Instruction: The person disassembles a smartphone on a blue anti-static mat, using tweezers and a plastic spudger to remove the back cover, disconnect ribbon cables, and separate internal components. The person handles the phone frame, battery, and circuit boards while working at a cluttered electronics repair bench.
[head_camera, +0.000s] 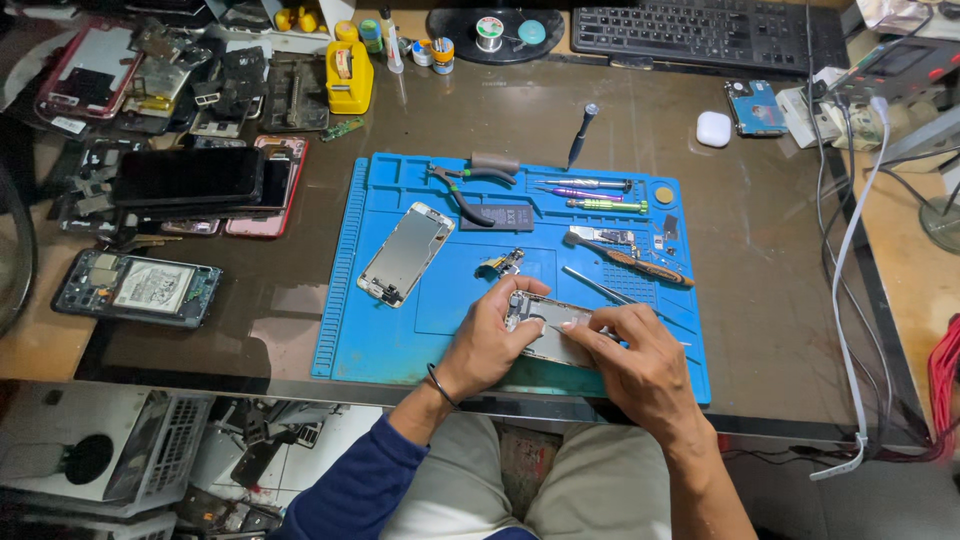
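Observation:
An opened phone body (545, 325) lies near the front edge of a blue repair mat (370, 330). My left hand (490, 335) grips its left side, fingers curled over the top edge. From the right, my right hand (635, 350) presses on the same phone, thumb and forefinger pinched on its surface; whether they hold a small tool I cannot tell. A detached phone screen frame (405, 253) rests to the upper left on the mat. A small loose component (503, 263) sits just above my hands.
On the mat lie pliers (460, 185), a black battery (497, 216), screwdrivers (590, 193), a wooden-handled tool (635, 260) and thin tweezers (592, 285). Several dismantled phones (185, 180) crowd the left of the glass desk. A keyboard (700, 30), earbud case (714, 128) and cables (860, 230) are at the right.

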